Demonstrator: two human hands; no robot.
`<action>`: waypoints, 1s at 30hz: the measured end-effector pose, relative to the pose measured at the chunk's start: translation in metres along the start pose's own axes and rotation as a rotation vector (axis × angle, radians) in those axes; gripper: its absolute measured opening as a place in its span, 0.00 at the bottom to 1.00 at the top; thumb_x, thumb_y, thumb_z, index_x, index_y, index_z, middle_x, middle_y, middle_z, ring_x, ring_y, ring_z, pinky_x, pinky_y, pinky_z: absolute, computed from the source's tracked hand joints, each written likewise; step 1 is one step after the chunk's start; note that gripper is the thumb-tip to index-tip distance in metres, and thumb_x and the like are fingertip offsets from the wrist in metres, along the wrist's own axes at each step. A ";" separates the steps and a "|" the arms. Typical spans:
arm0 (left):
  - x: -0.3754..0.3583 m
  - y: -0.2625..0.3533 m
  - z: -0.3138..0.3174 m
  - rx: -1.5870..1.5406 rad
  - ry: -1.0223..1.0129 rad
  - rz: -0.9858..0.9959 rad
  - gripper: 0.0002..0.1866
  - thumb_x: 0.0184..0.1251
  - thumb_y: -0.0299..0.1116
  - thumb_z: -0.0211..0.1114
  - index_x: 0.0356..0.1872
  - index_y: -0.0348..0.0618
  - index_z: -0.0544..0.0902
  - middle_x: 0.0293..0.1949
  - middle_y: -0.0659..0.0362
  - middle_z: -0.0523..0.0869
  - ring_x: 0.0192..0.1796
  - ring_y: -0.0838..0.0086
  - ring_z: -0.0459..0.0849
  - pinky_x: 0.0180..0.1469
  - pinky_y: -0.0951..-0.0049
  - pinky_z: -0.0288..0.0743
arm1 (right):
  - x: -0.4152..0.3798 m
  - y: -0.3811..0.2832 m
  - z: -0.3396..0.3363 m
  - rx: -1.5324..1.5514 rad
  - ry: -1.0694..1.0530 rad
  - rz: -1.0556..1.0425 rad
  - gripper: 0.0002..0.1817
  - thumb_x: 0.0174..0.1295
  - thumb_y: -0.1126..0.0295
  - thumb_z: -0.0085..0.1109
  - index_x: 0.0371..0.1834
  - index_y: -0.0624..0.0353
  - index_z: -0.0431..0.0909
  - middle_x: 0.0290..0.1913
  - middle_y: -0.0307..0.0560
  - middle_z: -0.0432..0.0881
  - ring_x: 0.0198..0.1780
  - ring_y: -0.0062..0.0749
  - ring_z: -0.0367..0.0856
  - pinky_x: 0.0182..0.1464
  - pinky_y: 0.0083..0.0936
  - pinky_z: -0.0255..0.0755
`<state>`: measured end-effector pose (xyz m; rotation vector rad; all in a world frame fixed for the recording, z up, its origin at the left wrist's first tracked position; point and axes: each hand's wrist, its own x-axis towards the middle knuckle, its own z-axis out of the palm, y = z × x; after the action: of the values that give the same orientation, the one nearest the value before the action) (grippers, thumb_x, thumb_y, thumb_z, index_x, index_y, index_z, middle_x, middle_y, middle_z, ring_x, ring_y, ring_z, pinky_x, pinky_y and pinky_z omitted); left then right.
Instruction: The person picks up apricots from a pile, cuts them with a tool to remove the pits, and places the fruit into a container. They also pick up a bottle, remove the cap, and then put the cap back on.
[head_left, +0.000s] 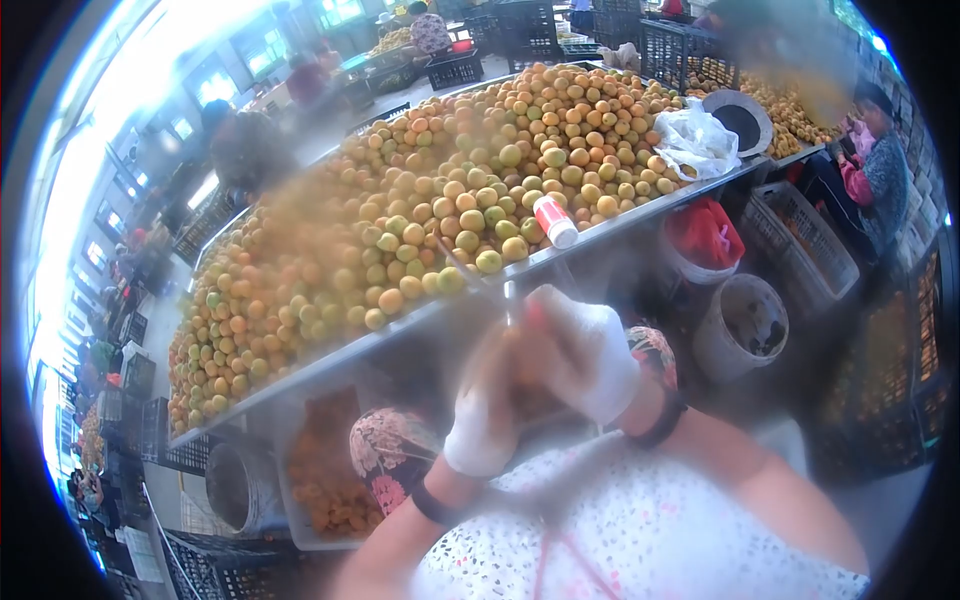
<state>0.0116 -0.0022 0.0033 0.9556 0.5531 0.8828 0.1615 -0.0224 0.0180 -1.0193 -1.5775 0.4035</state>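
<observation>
My left hand [485,405] and my right hand [585,345], both in white gloves with fingers partly bare, are closed together above my lap. A blurred patch on the lens smears the fingers. A slim, pale, metallic-looking piece [509,300] sticks up between them, and a thin dark strip [462,262] slants toward the fruit. What lies inside the fingers I cannot make out. Just beyond my hands, a table with a metal rim [400,325] bears a big heap of orange and green-yellow apricots [470,215]. A red-and-white bottle [555,222] lies at the heap's near edge.
A white plastic bag [695,140] and a round grey basin [742,122] sit at the table's right end. Below are a white bucket [742,325], a red bag [705,235] and a crate [800,240]. Orange pieces fill a tub [330,475] at left. A person [870,180] sits at right.
</observation>
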 end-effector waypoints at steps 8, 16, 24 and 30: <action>0.004 -0.005 -0.004 -0.140 0.227 -0.188 0.27 0.78 0.57 0.49 0.56 0.43 0.77 0.45 0.58 0.84 0.43 0.68 0.86 0.45 0.67 0.83 | 0.008 0.018 0.011 -0.071 -0.051 -0.193 0.13 0.62 0.61 0.69 0.38 0.59 0.79 0.26 0.50 0.81 0.27 0.48 0.84 0.30 0.32 0.76; 0.022 -0.005 -0.043 -0.423 0.238 -0.150 0.20 0.77 0.46 0.53 0.57 0.42 0.77 0.47 0.56 0.86 0.51 0.68 0.86 0.56 0.65 0.82 | -0.001 0.029 0.026 -0.185 0.047 0.005 0.24 0.56 0.55 0.74 0.45 0.60 0.75 0.31 0.57 0.81 0.30 0.56 0.83 0.31 0.40 0.76; 0.010 0.003 -0.042 -0.152 0.100 -0.055 0.21 0.75 0.46 0.55 0.54 0.38 0.78 0.43 0.51 0.84 0.40 0.61 0.84 0.42 0.61 0.80 | -0.001 0.021 0.018 0.798 0.168 0.426 0.09 0.74 0.67 0.58 0.45 0.63 0.77 0.33 0.35 0.79 0.37 0.13 0.75 0.40 0.14 0.71; 0.006 -0.001 -0.028 -0.042 0.052 -0.130 0.18 0.79 0.43 0.55 0.55 0.39 0.80 0.45 0.63 0.82 0.47 0.80 0.79 0.50 0.77 0.74 | -0.007 0.023 0.017 0.562 0.027 0.425 0.08 0.73 0.70 0.58 0.48 0.62 0.78 0.37 0.35 0.80 0.41 0.13 0.74 0.43 0.16 0.72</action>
<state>-0.0059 0.0160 -0.0112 0.8510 0.6321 0.8017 0.1541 -0.0106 -0.0078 -0.8985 -1.1129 1.0539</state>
